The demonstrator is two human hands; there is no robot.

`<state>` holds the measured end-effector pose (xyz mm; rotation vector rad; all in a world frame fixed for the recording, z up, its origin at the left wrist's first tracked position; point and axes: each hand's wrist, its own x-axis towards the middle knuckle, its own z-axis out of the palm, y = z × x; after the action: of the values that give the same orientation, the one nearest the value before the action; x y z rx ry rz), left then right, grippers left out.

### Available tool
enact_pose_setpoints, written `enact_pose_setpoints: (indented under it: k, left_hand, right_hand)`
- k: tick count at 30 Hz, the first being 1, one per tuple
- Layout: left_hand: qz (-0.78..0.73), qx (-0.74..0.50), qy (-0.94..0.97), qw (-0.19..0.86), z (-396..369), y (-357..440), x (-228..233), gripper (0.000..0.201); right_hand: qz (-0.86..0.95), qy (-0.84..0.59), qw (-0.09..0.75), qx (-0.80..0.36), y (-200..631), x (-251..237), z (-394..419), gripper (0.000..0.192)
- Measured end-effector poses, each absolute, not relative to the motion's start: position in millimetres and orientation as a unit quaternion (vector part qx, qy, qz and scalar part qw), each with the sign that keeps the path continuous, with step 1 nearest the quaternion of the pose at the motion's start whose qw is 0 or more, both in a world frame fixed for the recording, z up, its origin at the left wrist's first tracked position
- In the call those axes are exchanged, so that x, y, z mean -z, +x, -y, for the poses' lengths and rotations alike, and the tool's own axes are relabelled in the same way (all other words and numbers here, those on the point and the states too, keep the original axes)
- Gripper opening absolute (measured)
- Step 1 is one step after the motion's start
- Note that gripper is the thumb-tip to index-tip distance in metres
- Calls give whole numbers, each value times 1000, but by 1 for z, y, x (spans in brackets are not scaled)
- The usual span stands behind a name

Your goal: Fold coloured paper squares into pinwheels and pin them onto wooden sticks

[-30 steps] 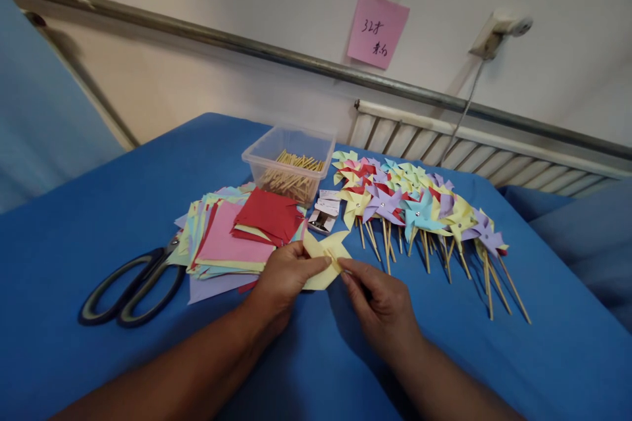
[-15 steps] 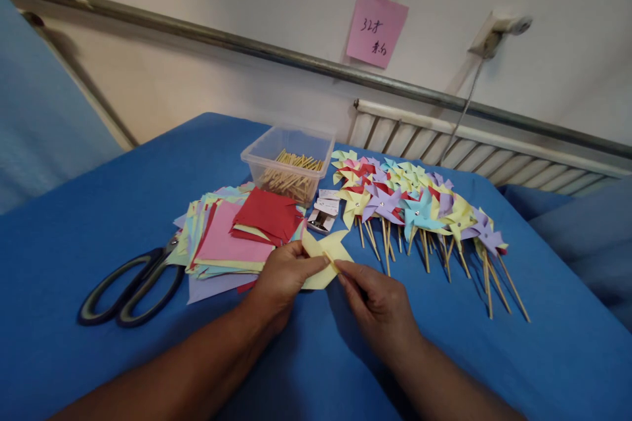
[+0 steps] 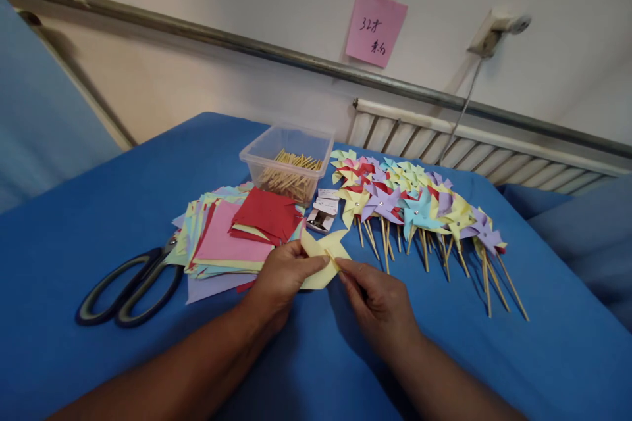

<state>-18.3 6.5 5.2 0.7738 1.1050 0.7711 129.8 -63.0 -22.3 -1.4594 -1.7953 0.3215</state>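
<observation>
A pale yellow paper pinwheel (image 3: 320,279) is gripped at its left side by my left hand (image 3: 281,276), with the thumb pressed near its centre. My right hand (image 3: 378,302) is closed, pinching what looks like a thin wooden stick (image 3: 332,258) that lies against the middle of the pinwheel. Most of the stick is hidden by my fingers. Just beyond the pinwheel stands a small open box (image 3: 323,210) with metallic bits inside, too small to make out. Left of my hands lies a pile of coloured paper squares (image 3: 232,237), red ones on top.
Large dark-handled scissors (image 3: 126,286) lie left of the paper, blades partly under it. Behind, a clear plastic tub (image 3: 251,156) holds short wooden sticks (image 3: 291,174). Several finished pinwheels (image 3: 419,210) lie at the right on the blue cloth (image 3: 469,355). A pipe and radiator (image 3: 434,138) line the wall.
Both hands keep the same hold on the pinwheel and stick. The whole view has shifted very slightly; nothing else visibly differs.
</observation>
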Motion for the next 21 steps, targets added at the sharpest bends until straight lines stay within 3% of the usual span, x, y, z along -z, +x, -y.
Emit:
enact_pose_setpoints:
  k: [21]
  left_hand:
    - [-495,-347,354,714,-7,-18,-5,18]
  right_hand:
    - [712,-575,385,-115,131,22,66,28]
